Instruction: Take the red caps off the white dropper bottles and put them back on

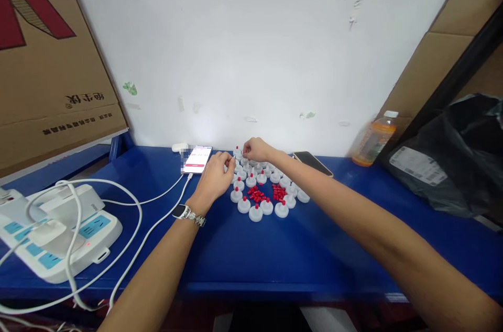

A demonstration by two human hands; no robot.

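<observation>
Many white round spout caps (255, 212) stand in a ring-like cluster on the blue table, several of them topped with red tips. Inside the ring lie two loose piles of small red tips (257, 195). At the cluster's left edge is my left hand (217, 175), its fingers curled together beside the white caps; what they hold is hidden. My right hand (257, 150) reaches over the far side of the cluster with thumb and fingers pinched just above a white cap. Whatever is inside that pinch is too small to name.
A lit phone (197, 159) on a charging cable lies left of the caps, and a dark phone (313, 163) lies behind my right forearm. A white power strip (94, 232) with looping cables fills the left. An orange bottle (375, 138) and black plastic bag (444, 154) are at right.
</observation>
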